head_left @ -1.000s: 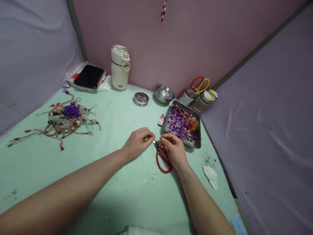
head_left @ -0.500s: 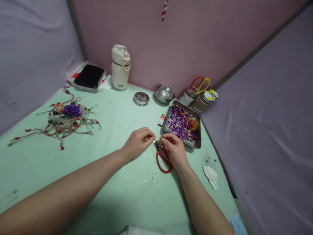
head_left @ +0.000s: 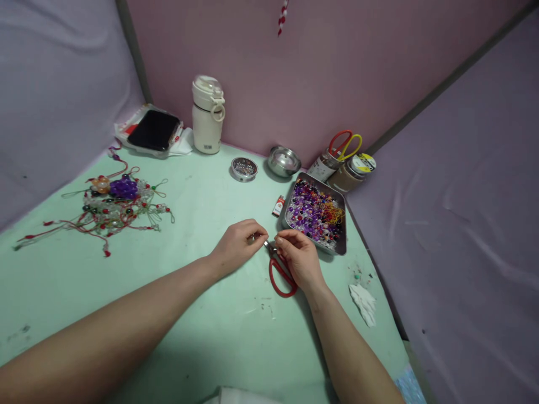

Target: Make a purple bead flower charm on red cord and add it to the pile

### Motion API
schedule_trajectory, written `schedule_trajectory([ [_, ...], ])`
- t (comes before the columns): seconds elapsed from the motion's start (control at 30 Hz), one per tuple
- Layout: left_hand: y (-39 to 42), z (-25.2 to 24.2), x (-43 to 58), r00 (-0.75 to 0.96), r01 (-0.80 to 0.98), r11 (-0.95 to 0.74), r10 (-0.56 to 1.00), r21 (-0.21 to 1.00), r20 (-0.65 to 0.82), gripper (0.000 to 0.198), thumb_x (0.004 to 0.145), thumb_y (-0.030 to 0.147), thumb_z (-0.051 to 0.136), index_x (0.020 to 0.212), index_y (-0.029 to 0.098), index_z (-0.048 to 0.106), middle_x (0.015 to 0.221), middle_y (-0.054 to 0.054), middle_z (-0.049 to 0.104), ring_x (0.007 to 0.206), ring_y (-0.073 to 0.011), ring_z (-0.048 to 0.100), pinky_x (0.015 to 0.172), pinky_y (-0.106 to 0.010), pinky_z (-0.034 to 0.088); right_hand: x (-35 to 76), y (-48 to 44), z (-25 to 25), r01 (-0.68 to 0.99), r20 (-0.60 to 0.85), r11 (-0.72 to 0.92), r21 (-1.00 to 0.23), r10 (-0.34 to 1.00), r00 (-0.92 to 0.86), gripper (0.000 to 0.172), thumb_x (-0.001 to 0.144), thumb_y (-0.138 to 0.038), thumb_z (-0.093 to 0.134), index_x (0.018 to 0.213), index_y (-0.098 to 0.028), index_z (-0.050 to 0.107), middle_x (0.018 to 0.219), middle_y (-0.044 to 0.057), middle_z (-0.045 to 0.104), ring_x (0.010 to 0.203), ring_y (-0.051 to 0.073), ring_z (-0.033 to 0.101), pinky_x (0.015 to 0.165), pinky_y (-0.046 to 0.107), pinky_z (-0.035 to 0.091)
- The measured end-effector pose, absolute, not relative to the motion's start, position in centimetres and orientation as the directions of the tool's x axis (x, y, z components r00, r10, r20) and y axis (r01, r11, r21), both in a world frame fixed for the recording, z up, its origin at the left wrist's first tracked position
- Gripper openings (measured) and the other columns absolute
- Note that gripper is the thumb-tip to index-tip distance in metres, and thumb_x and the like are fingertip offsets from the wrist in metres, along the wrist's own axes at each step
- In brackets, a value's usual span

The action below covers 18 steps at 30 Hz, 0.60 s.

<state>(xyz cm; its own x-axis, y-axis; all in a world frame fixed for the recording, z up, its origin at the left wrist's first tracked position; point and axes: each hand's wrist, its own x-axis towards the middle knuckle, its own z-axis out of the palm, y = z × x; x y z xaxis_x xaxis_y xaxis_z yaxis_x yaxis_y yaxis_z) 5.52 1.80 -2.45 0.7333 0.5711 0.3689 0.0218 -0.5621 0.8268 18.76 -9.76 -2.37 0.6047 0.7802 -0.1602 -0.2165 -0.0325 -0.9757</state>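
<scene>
Over the middle of the green tabletop, my left hand [head_left: 241, 244] is closed in a pinch, fingertips pointing right. My right hand [head_left: 300, 258] faces it, thumb and forefinger also pressed together. Whatever lies between the fingers of either hand is too small to make out. A pair of scissors with red handles [head_left: 278, 290] lies beneath and between the hands, its blades partly covered by the left fingertips. Just beyond my right hand stands a metal tray [head_left: 346, 235] of purple, clear, red and dark beads [head_left: 309, 210]. A small red-and-white box [head_left: 278, 206] lies beside that tray.
Strung bead ornaments [head_left: 118, 205] lie in a heap at left. Along the back stand a phone [head_left: 154, 130], a cream bottle [head_left: 207, 120], a round clear case [head_left: 244, 168], a steel bowl [head_left: 284, 161] and jars [head_left: 351, 173] with scissors. A crumpled tissue [head_left: 362, 304] lies at right.
</scene>
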Motion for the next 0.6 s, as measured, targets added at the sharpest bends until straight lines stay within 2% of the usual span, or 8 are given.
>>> schedule_trajectory([
  [0.6, 1.98, -2.79, 5.58, 0.69, 0.017, -0.589, 0.591, 0.808, 0.417, 0.011, 0.083, 0.014, 0.059, 0.077, 0.017, 0.067, 0.072, 0.001, 0.061, 0.065, -0.0095, 0.055, 0.061, -0.022, 0.041, 18.82, -9.75, -2.65, -0.236, -0.16, -0.014, -0.972, 0.772, 0.615, 0.02, 0.065, -0.029, 0.081, 0.079, -0.022, 0.069, 0.073, -0.003, 0.067, 0.062, 0.01, 0.058, 0.061, 0.024, 0.046],
])
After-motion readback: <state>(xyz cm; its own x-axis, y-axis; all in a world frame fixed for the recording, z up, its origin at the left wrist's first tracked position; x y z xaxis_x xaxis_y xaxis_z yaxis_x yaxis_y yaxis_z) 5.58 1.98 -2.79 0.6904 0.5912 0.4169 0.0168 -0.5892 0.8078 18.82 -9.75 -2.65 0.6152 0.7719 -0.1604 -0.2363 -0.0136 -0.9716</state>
